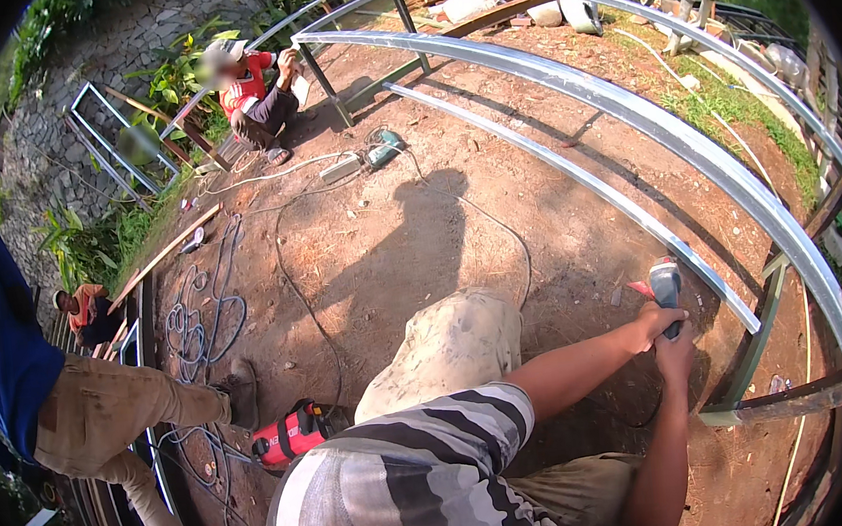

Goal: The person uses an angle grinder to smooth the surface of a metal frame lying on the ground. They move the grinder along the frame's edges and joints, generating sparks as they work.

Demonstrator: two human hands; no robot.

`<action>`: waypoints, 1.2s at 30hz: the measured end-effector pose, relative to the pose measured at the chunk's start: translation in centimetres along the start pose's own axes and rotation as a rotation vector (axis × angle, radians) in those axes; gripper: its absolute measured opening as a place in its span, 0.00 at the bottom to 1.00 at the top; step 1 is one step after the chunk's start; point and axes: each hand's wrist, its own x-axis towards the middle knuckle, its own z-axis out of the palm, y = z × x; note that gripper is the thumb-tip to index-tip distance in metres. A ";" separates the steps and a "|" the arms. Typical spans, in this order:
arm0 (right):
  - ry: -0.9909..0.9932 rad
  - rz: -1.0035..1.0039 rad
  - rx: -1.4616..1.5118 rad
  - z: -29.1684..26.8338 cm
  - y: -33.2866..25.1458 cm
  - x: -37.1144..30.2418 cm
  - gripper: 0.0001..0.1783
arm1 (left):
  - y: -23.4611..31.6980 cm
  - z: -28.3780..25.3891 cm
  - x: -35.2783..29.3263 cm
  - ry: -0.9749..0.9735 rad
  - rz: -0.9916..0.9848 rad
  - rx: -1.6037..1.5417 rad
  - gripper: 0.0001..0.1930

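My left hand [655, 325] is closed around the grey-blue body of a power tool that looks like an angle grinder [665, 285]. Just behind it, my right hand [676, 349] grips the tool's rear. A red part juts from the tool's left side. Its silver head points away from me, over the dirt. To the right, a straight galvanized metal bar [573, 169] runs toward me, its near end beside the tool but apart from it. Farther right, a long curved metal frame member [722, 156] rests on dark metal supports.
A red-and-black bag [291, 435] lies left of my knee. Blue hose [204, 327] is coiled beyond it, and a green power tool [383, 149] with a cord lies ahead. One person [261, 92] squats at the far left; another [102, 391] stands close on my left.
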 end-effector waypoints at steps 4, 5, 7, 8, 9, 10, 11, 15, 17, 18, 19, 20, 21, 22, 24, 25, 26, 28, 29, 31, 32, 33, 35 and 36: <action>-0.118 0.100 0.233 2.8 0.8 2.7 0.35 | -0.3 -4.1 0.3 -0.389 -0.161 -0.355 0.15; -0.214 0.194 0.334 2.3 -0.7 2.7 0.35 | 0.2 -5.2 0.3 -0.489 -0.243 -0.349 0.13; -0.209 0.135 0.373 2.2 1.9 4.5 0.33 | 0.5 -3.2 -1.0 -0.309 -0.163 -0.368 0.14; -0.256 0.119 0.405 2.2 1.3 4.1 0.33 | 0.7 -2.6 -1.6 -0.225 -0.181 -0.373 0.15; -0.330 0.116 0.443 3.1 0.1 2.7 0.34 | 0.0 -4.3 -1.5 -0.160 -0.328 -0.378 0.16; -0.360 0.152 0.395 3.1 -1.0 1.6 0.34 | -0.3 -5.4 -2.0 -0.147 -0.324 -0.353 0.17; -0.371 0.183 0.348 2.9 -2.4 0.5 0.34 | 0.0 -6.3 -2.4 -0.150 -0.316 -0.320 0.18; -0.209 0.011 0.403 5.1 0.7 -0.2 0.31 | 1.5 -7.2 -3.9 -0.121 -0.156 -0.312 0.33; -0.193 -0.056 0.436 4.7 -0.7 -1.6 0.35 | 1.8 -7.8 -4.2 -0.026 -0.090 -0.296 0.41; -0.212 -0.079 0.425 4.6 -0.8 -2.0 0.37 | 2.0 -7.9 -4.3 0.033 -0.074 -0.259 0.45; -0.251 -0.115 0.411 4.5 -1.2 -2.3 0.39 | 1.5 -7.1 -4.5 0.112 -0.014 -0.224 0.48; -0.329 -0.141 0.369 4.9 -1.7 -2.0 0.41 | 0.9 -8.0 -4.1 0.223 0.048 -0.176 0.52; -0.466 0.087 0.269 4.1 -6.3 -3.8 0.39 | -0.1 -10.2 -3.6 0.183 0.047 -0.187 0.53; -0.474 0.170 0.157 1.4 -10.0 -4.8 0.35 | 1.2 -9.9 -3.5 0.030 0.009 -0.179 0.52; -0.360 0.145 0.118 1.1 -11.6 -5.4 0.29 | 1.6 -10.9 -2.8 -0.010 0.013 -0.169 0.43; -0.250 0.117 0.073 -0.4 -9.1 -4.3 0.31 | 2.7 -8.7 -3.5 -0.038 0.009 -0.167 0.36; -0.089 0.054 -0.076 0.2 -10.4 -3.9 0.35 | 2.1 -8.7 -2.3 0.007 0.091 -0.106 0.33; 0.112 0.021 -0.252 -1.1 -9.5 -4.9 0.37 | 1.6 -6.0 -4.2 -0.091 0.030 -0.138 0.30; 0.129 0.022 -0.193 -0.1 -11.5 -5.1 0.36 | 0.1 -6.5 -2.9 -0.050 0.036 -0.071 0.29; 0.150 0.110 -0.114 -1.2 -9.9 -6.4 0.32 | -1.4 -4.4 -3.7 -0.303 -0.116 -0.180 0.37; 0.171 0.114 -0.153 -1.4 -9.1 -7.1 0.31 | -2.3 -3.3 -4.3 -0.239 -0.123 -0.143 0.34; 0.186 0.113 -0.196 -1.8 -8.5 -7.7 0.30 | -3.0 -2.3 -4.9 -0.169 -0.125 -0.110 0.31; 0.174 0.173 -0.220 -1.3 -9.1 -9.7 0.28 | -4.4 -2.1 -5.8 -0.213 -0.116 -0.211 0.18; 0.224 0.116 -0.224 -0.9 -9.5 -10.3 0.27 | -4.7 -2.4 -5.7 -0.251 -0.140 -0.220 0.15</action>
